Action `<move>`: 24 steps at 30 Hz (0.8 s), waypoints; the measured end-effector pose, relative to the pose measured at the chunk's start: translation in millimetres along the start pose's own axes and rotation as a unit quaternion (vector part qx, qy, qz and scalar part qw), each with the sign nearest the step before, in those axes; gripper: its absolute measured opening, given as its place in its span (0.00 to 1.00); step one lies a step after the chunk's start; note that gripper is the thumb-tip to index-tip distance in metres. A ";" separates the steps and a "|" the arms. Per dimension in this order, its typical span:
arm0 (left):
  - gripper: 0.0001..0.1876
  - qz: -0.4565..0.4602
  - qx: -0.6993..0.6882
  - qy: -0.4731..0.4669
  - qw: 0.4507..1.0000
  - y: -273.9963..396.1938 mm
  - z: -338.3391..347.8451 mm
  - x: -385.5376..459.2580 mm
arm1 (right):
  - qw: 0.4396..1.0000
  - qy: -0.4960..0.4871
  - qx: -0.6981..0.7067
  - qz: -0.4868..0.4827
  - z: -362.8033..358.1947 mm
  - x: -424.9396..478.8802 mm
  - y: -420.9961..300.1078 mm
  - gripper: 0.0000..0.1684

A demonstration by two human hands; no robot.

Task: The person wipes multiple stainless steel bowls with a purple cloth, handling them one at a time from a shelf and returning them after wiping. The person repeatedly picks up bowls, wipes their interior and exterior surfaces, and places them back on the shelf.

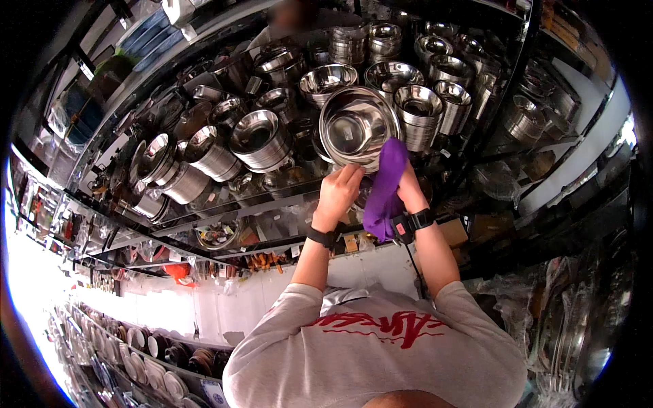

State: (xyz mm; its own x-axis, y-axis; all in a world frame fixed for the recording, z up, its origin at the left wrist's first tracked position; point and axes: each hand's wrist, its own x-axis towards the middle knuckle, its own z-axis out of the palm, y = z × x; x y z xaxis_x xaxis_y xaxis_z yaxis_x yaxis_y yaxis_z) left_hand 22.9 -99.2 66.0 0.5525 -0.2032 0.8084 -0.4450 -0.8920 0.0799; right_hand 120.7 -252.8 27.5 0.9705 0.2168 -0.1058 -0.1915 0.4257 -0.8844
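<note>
A large stainless steel bowl [352, 127] is tilted towards me above the shelf, its shiny inside showing and a small label at its bottom. At its near rim is my left hand [339, 191], fingers bent and pinched on the edge. My right hand [407, 179] holds a purple cloth [385, 188] against the rim's right side. The cloth hides most of that hand's fingers, and its loose end hangs below the wrist.
Stacks of steel bowls [260, 140] fill the shelf to the left, with more stacked bowls [419, 115] on the right. A dark upright post [502, 86] stands beyond them. Lower down are the shelf's front edge [229, 204] and racks of plates [148, 370] behind at left.
</note>
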 end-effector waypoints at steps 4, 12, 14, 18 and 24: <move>0.13 0.005 -0.029 -0.030 0.999 5.8 -5.8 -5.8 | 0.996 -0.042 -0.083 -0.008 1.6 -3.2 2.9 0.15; 0.52 -0.390 -0.494 0.150 0.762 15.0 -5.6 -25.0 | 0.962 0.020 -0.174 -0.211 -1.8 17.3 41.1 0.19; 0.35 -0.477 -0.541 0.126 0.681 -0.7 1.4 -33.2 | 0.941 0.012 -0.246 -0.234 -3.3 17.9 49.5 0.20; 0.21 -0.489 -0.552 0.247 0.629 -32.8 22.1 -68.1 | 0.905 -0.045 -0.336 -0.257 23.1 -19.9 24.2 0.21; 0.27 -0.442 -0.419 0.349 0.712 -51.2 -3.2 -74.6 | 0.978 -0.041 -0.079 -0.191 15.0 -15.1 -11.3 0.16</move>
State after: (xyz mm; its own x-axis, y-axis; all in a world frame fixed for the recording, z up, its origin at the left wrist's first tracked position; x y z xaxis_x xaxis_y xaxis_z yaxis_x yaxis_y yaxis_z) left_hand 2.3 -37.1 3.5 0.5231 0.7996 0.2950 -0.5661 0.0671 0.8216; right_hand 106.0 -247.7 45.9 0.9505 0.1415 0.2765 0.2132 0.3502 -0.9121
